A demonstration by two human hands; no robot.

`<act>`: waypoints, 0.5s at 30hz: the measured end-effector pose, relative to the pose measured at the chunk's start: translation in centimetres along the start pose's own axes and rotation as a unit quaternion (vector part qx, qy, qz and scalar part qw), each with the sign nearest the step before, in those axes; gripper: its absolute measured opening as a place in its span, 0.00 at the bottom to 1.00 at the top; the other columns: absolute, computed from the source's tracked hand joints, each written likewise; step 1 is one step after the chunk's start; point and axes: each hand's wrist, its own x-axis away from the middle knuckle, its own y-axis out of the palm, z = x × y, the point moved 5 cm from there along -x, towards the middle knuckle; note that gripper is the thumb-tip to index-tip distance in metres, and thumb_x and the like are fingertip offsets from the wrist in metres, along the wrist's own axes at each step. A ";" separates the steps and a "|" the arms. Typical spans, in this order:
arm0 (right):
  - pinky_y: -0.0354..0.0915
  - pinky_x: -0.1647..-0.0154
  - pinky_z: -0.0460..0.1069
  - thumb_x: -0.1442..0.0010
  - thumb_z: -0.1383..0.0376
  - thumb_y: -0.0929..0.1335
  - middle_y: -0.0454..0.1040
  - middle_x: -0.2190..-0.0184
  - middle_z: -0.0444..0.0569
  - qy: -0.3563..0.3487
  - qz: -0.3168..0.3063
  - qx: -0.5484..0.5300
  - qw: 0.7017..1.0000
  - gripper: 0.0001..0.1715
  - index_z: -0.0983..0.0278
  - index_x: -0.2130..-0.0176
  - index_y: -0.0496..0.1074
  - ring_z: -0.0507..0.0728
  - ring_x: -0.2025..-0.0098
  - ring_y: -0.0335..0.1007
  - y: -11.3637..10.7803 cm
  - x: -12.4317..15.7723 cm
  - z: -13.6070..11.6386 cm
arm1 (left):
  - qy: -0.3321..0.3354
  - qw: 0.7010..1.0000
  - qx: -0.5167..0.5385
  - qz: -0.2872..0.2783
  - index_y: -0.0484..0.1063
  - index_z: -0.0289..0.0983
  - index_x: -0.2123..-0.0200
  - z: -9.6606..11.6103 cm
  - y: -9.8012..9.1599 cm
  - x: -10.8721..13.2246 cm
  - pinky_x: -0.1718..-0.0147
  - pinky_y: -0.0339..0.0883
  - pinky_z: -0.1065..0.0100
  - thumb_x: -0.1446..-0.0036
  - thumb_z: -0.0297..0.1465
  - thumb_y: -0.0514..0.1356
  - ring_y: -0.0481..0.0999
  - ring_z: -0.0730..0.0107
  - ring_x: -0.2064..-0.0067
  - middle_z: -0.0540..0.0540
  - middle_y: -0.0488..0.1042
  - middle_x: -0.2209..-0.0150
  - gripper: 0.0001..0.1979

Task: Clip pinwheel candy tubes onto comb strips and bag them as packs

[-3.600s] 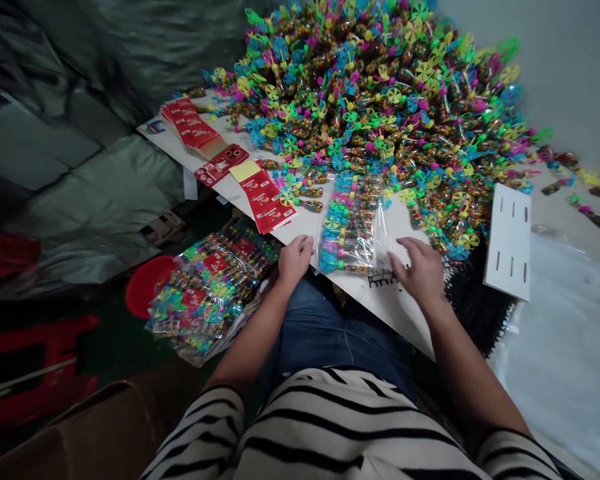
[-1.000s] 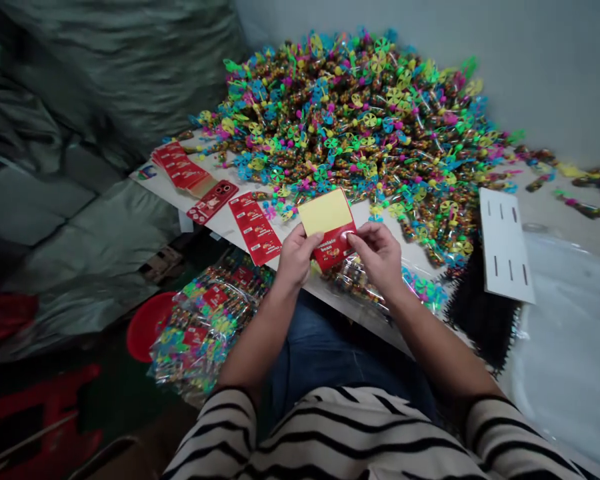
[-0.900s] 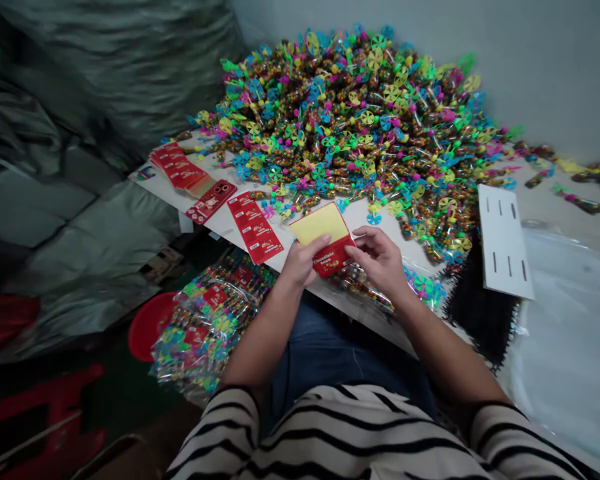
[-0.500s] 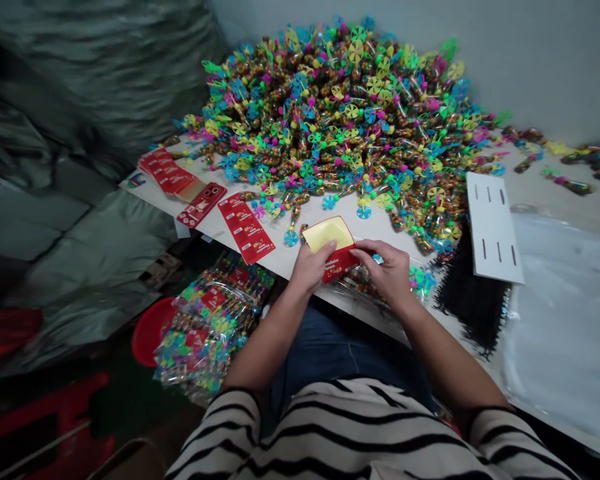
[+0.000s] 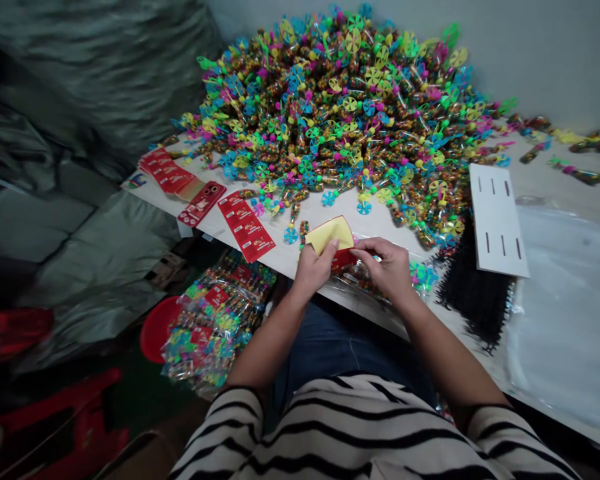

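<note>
My left hand [image 5: 314, 268] and my right hand [image 5: 387, 268] both pinch a folded card [image 5: 333, 235], yellow inside and red outside, at the table's near edge. Under the hands lies a clear bag of candy tubes [image 5: 375, 283] with coloured pinwheel tops. The card sits over the bag's end. A huge heap of the same pinwheel candy tubes [image 5: 350, 113] covers the table behind.
Red cards [image 5: 245, 225] lie loose to the left, with a fanned stack [image 5: 167, 175] and a red phone [image 5: 203, 203]. A white slotted board [image 5: 497, 219] and clear plastic sheets [image 5: 565, 320] are at right. Filled bags [image 5: 215, 320] and a red bowl [image 5: 155, 327] sit below the table.
I laid down the filled bag, picked up a card with both hands, and have lowered and folded it down onto the bag's end.
</note>
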 end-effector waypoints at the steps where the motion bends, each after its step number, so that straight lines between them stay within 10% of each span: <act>1: 0.70 0.62 0.50 0.40 0.61 0.68 0.78 0.70 0.47 -0.012 -0.004 0.011 1.000 0.08 0.61 0.68 0.76 0.54 0.68 0.73 0.0 0.0 -0.2 | -0.001 1.000 -0.003 0.001 0.75 0.33 0.62 0.1 0.0 0.0 0.58 0.72 0.66 0.48 0.40 0.63 0.78 0.60 0.58 0.43 0.80 0.64 0.16; 10: 0.60 0.51 0.54 0.35 0.67 0.62 0.77 0.59 0.50 -0.196 0.015 0.248 0.948 0.11 0.61 0.66 0.72 0.57 0.54 0.69 0.9 1.7 -2.4 | -0.049 0.996 0.078 0.016 0.76 0.32 0.62 -0.9 -0.5 -0.5 0.55 0.74 0.61 0.54 0.42 0.68 0.79 0.58 0.59 0.43 0.80 0.62 0.20; 15: 0.64 0.53 0.52 0.36 0.73 0.61 0.78 0.65 0.43 -0.307 -0.028 0.045 0.950 0.10 0.60 0.64 0.67 0.51 0.61 0.71 -1.3 5.9 -7.2 | -0.065 0.985 0.143 0.072 0.74 0.33 0.59 0.9 -5.3 -4.1 0.53 0.74 0.59 0.58 0.38 0.72 0.79 0.60 0.57 0.45 0.81 0.62 0.23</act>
